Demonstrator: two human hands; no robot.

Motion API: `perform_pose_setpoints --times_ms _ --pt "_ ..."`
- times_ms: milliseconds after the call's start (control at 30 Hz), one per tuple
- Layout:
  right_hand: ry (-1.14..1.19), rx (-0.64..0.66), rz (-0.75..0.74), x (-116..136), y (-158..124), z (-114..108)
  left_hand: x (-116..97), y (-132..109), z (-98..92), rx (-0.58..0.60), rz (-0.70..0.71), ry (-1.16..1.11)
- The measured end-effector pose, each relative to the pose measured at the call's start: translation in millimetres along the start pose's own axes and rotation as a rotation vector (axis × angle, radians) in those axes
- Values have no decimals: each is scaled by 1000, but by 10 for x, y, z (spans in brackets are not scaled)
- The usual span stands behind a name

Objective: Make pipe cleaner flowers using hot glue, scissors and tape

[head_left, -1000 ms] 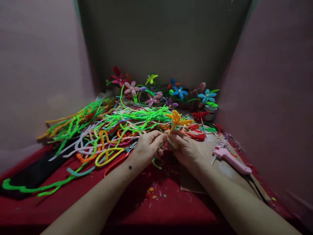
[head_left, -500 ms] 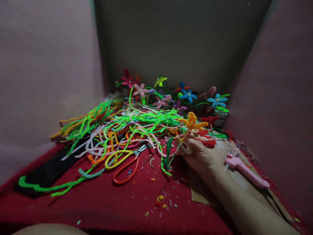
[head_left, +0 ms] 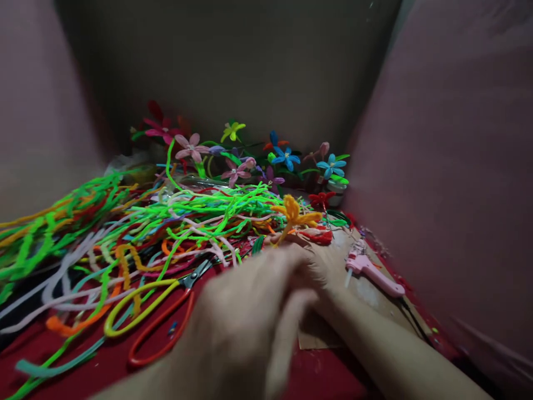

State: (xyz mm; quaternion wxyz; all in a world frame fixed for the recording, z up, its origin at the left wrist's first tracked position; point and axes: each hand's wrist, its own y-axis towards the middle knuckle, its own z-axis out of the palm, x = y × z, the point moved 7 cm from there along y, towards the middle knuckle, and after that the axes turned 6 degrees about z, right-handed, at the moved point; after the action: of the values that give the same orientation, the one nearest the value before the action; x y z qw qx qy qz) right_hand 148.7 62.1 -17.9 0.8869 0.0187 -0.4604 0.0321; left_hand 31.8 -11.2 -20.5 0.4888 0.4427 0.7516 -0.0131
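My right hand rests on the red cloth and is closed round the stem of an orange pipe-cleaner flower, which stands up just above its fingers. My left hand is close to the camera, large and smeared by motion. It lies in front of the right hand and hides most of it. Its fingers are too blurred to read, though one seems to hang downward. A dark green pipe-cleaner piece shows just beyond the hands.
A heap of loose pipe cleaners covers the left and middle. Scissors with yellow and orange handles lie at its near edge. Finished flowers stand at the back. A pink glue gun lies on cardboard at right.
My left hand, out of view half a second ago, has come back in from the lower left and now covers my right hand. The view has swung nearer the table.
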Motion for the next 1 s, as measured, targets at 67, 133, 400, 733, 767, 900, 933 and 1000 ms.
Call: perform_pose_setpoints --times_ms 67,133,400,733,767,900,933,1000 --pt "10 -29 -21 2 7 -22 -299 466 -586 -228 78 463" --pt "32 -35 -30 -5 17 -28 -404 724 -727 -217 121 738" --pt "-19 -95 7 -44 11 -64 -69 649 -399 -108 236 1003" --pt "-164 41 -100 103 -55 103 38 694 -572 -280 -53 373" --pt "-162 57 -115 127 -67 124 52 697 -578 -291 -89 286" --pt "-194 59 -126 145 -80 127 101 695 -543 -299 -216 -75" --pt "-179 48 -109 125 -72 110 120 689 -520 -293 -257 -173" --pt "-112 22 -51 61 -50 68 163 668 -463 -279 -347 -375"
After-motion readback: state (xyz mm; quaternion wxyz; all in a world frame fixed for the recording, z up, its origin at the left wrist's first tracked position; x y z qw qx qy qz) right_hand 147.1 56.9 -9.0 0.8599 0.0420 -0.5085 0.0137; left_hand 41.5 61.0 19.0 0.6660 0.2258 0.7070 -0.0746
